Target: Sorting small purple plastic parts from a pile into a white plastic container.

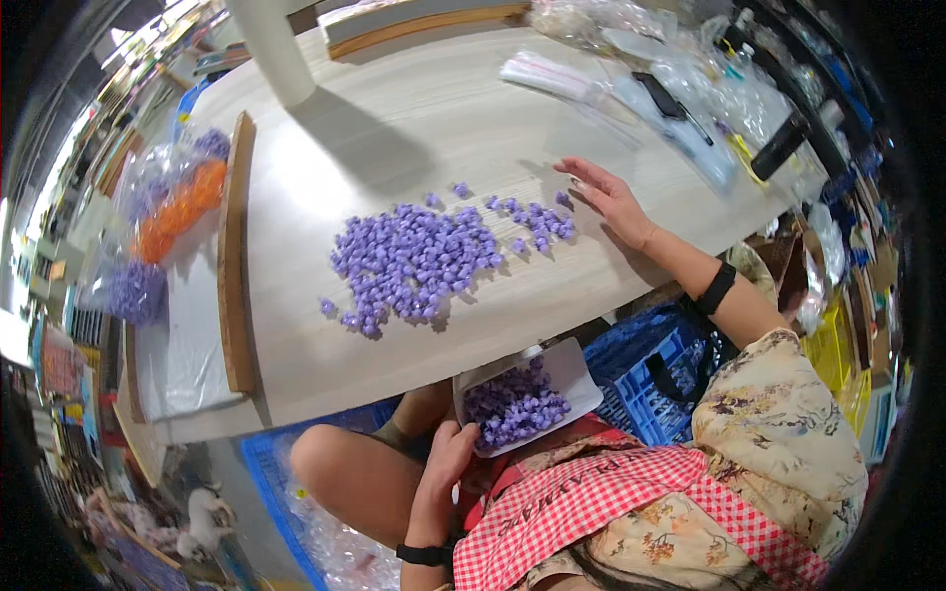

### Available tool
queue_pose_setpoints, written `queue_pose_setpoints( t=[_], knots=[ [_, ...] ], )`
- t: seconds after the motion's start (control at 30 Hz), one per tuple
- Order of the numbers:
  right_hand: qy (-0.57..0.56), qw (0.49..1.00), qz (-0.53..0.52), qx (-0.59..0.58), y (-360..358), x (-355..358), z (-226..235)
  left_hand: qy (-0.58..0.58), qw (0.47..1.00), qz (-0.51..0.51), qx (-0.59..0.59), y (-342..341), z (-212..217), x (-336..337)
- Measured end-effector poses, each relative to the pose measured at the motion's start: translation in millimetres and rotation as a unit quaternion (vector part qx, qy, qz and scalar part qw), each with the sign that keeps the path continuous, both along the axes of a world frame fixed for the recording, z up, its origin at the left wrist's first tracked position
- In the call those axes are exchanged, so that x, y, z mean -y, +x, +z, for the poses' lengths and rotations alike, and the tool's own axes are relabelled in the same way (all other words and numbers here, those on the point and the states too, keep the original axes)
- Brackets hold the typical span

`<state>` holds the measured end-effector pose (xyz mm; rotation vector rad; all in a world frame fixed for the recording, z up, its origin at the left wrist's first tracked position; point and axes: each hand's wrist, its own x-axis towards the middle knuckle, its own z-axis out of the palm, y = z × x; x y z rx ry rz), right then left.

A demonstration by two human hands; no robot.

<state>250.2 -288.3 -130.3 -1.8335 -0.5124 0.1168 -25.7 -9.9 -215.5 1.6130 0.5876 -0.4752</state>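
A loose pile of small purple bead-like pieces lies on the pale wood-grain table, with a thinner cluster trailing off to its right. Just beyond that cluster, my right hand hovers over or rests on the tabletop, fingers stretched out and holding nothing visible. A single purple piece lies close to its fingers. Below the table's near edge, my left hand grips the left side of a white plastic tray at my lap. More purple pieces fill part of the tray.
A wooden strip edges the left side. Beyond it lie plastic bags of orange and purple pieces. A white post rises at the back. Clear packaging and a black-handled tool occupy the far right. Blue crates stand below.
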Motion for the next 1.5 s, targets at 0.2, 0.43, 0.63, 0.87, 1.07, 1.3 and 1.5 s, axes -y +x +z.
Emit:
queue_pose_setpoints(
  t=[0.2, 0.43, 0.63, 0.87, 1.07, 1.3, 1.5],
  knots=[
    [0.011, 1.0, -0.006, 0.007, -7.8, 2.2, -9.5, -0.002, 0.999, -0.004, -0.04, 8.7, 22.3, 3.5],
    [-0.156, 0.966, 0.099, 0.181, -4.8, 4.3, 2.5, -0.037, 0.995, 0.026, -0.092, -0.7, 16.6, -1.6],
    [-0.138, 0.98, 0.007, 0.144, -13.9, 3.7, 4.3, 0.003, 0.996, -0.073, -0.057, 0.7, 22.3, -2.9],
    [-0.083, 0.995, -0.026, 0.05, -16.7, 0.4, 3.6, -0.026, 0.991, -0.047, -0.122, 9.0, 26.1, -3.7],
    [-0.193, 0.951, -0.026, 0.239, -22.1, -17.0, 12.4, -0.032, 0.986, -0.055, -0.156, 1.1, 7.5, -7.3],
    [-0.167, 0.963, -0.096, 0.189, -21.2, -17.0, 4.9, -0.04, 0.985, -0.06, -0.157, 4.0, 14.9, -6.2],
    [-0.209, 0.943, -0.132, 0.223, -20.8, -9.1, 8.9, -0.017, 0.984, -0.092, -0.153, -0.8, 1.5, -8.8]
  ],
)
